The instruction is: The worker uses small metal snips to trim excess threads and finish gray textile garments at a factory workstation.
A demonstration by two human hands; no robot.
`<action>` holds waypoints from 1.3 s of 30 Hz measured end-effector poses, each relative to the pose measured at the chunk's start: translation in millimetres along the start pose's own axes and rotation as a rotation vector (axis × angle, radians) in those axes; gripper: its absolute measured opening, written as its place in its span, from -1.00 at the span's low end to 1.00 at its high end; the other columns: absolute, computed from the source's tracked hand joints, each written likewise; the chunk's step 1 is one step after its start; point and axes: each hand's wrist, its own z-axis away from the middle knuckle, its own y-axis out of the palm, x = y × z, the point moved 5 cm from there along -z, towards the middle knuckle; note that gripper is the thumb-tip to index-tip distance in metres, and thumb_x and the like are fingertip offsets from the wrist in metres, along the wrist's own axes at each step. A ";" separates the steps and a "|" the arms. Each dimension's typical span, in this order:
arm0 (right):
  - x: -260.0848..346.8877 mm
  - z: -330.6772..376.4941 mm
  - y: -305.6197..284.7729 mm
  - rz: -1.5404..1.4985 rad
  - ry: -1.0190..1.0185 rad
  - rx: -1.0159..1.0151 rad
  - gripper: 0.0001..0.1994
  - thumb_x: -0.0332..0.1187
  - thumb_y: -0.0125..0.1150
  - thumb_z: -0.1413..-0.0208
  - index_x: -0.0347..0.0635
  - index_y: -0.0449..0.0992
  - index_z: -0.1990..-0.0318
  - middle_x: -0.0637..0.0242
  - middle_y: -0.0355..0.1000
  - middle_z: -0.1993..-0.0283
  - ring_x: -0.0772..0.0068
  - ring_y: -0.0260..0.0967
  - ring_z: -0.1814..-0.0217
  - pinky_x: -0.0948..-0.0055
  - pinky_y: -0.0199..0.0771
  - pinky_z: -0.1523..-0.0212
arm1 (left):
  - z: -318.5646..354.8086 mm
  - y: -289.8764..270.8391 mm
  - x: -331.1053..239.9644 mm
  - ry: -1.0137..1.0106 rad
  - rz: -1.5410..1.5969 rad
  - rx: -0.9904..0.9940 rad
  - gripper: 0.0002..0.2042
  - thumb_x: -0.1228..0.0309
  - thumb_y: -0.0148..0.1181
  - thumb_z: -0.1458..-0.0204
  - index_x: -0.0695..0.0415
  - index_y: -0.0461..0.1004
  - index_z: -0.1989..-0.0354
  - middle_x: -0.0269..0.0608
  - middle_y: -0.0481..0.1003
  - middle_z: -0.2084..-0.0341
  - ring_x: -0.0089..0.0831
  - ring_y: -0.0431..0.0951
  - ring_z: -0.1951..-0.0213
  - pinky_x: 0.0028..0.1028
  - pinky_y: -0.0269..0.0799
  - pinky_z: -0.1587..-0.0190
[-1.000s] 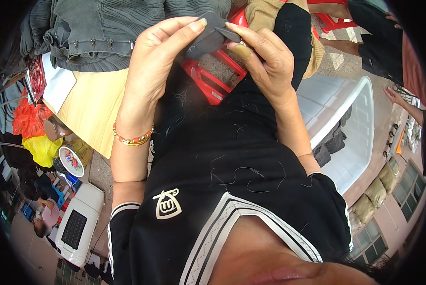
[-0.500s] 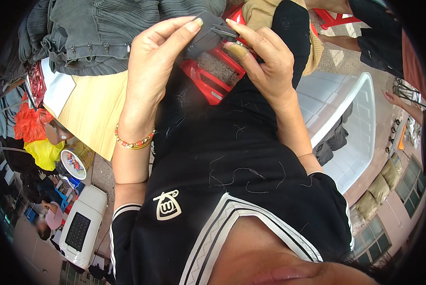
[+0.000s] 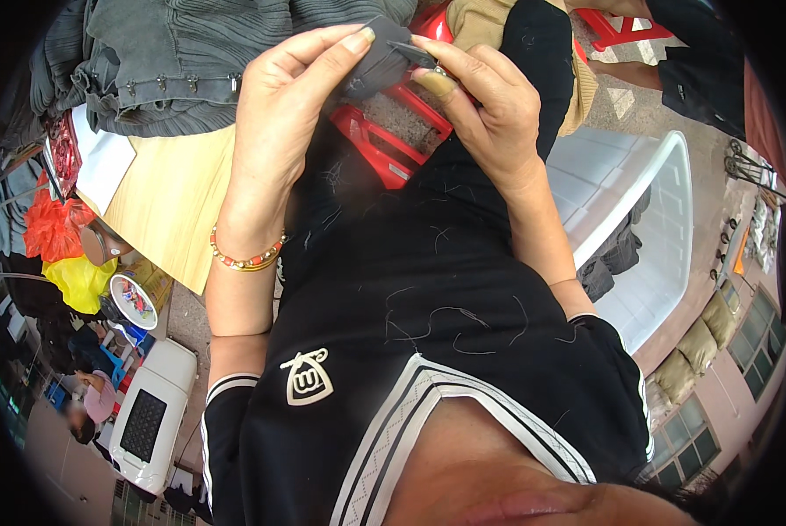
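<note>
Grey cloth [image 3: 377,72] and small dark snips [image 3: 412,54], top centre of frame
Left hand [image 3: 277,107] pinches the cloth; right hand [image 3: 496,103] pinches the snips.

Cloth [image 3: 371,77] is in the left hand [image 3: 281,110], snips [image 3: 413,54] in the right hand [image 3: 501,110]. A stool [image 3: 368,145] shows between the legs [image 3: 533,74]. Left: garments [image 3: 187,66] lie on the table [image 3: 183,193], paper [image 3: 106,162] at its left edge, bags [image 3: 56,228] further left. Right: a bin [image 3: 599,175] stands alongside, clothes [image 3: 616,256] inside.

Bright daylight, sun patches on the floor [image 3: 622,102], fisheye curvature, dark corners.
</note>
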 end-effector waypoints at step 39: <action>9.9 7.6 0.7 0.026 0.005 0.119 -0.59 -0.26 0.47 0.08 -0.01 0.61 0.01 0.37 0.30 0.47 0.40 0.32 0.51 0.44 0.37 0.50 | -1.9 0.7 -3.4 0.007 -0.073 0.039 -0.63 0.46 0.13 -0.24 0.23 0.42 -0.22 -0.23 0.62 0.16 -0.63 0.58 0.11 -0.61 0.44 -0.03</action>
